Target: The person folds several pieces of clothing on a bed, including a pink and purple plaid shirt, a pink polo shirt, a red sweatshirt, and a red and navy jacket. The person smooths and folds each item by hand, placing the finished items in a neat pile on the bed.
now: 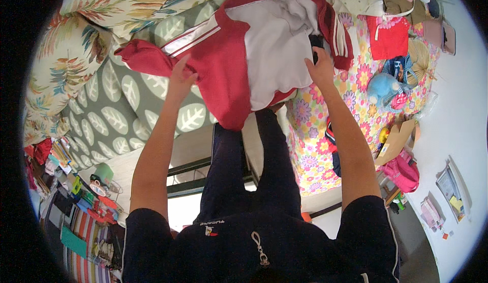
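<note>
A red jacket (220,72) with a pale lining (277,44) and white-striped sleeves lies spread out in front of my legs. My left hand (179,82) is over its left sleeve, thumb and fingers apart. At the jacket's right side, my right hand (321,70) has its thumb and fingers spread beside the lining. A small black thing (315,41) shows just beyond those fingers; I cannot make out what it is. Neither hand visibly has cloth pinched in it.
The jacket rests across a green leaf-patterned cover (104,110) and a flowered sheet (305,111). Leafy cushions (76,54) line the far left. On the right are red shorts (389,36), a blue plush toy (382,89), a cardboard box (395,140) and a pink bag (402,172).
</note>
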Demonstrator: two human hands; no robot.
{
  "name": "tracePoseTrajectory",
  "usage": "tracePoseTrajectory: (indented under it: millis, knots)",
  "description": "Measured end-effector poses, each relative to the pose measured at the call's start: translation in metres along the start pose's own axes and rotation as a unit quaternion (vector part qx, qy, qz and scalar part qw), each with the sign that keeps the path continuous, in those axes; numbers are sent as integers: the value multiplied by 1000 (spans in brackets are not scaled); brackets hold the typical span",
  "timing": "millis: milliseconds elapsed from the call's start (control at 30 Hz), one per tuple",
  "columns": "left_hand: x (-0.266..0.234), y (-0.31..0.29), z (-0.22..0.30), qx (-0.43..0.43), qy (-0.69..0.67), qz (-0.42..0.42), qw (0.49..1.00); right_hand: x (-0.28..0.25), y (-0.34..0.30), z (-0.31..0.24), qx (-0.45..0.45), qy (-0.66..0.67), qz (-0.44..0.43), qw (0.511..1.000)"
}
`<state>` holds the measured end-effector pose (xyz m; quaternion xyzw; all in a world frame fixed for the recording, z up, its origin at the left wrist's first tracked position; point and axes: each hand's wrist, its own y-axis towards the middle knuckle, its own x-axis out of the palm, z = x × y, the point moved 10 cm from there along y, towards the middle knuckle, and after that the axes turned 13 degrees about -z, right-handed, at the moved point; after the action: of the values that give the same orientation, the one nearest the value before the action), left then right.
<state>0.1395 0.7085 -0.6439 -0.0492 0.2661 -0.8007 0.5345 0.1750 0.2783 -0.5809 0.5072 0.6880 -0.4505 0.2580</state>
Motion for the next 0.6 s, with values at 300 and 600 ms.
tracePoseTrajectory:
  millis: [300,600]
  knots:
    - [76,147,118,103,415,-47,903,-69,135,5,-40,-108,183,976]
    - [-28,186,113,152,405,87,898,-90,109,-34,9,71,77,994]
